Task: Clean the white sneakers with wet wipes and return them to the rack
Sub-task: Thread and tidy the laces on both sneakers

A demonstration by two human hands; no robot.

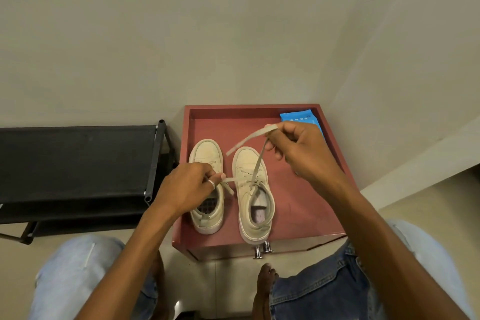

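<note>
My knees in blue jeans (324,291) fill the nearest edge, at 7 and 5 o'clock, with my bare foot (267,277) on the pale floor (228,283) between them. Just past the foot, at 12 o'clock, stands the low red desk (309,205) with two chrome knobs (262,251) on its front.

The white sneakers stand side by side on the desk, heels toward me and toes away. The left sneaker (207,152) is at 11 o'clock and the right sneaker (244,161) is just beside it at 12.

My left hand (187,188), with a ring (212,184) on one finger, hovers over the left sneaker's opening. Its grip is narrow, pinching one end of the right sneaker's lace (230,180) and drawing it toward 9 o'clock. My right hand (301,153) is raised above the desk at 1 o'clock, its grip pinched on the other end of that lace, which runs up taut from the eyelets; the loose tip hangs back toward 10.

Behind that hand, in the desk's far corner at 1 o'clock, lies the blue wet wipes pack (298,116), partly hidden. The black shoe rack (78,158) stands at 9 to 10 o'clock, next to the desk. A plain wall (233,34) lies beyond.
</note>
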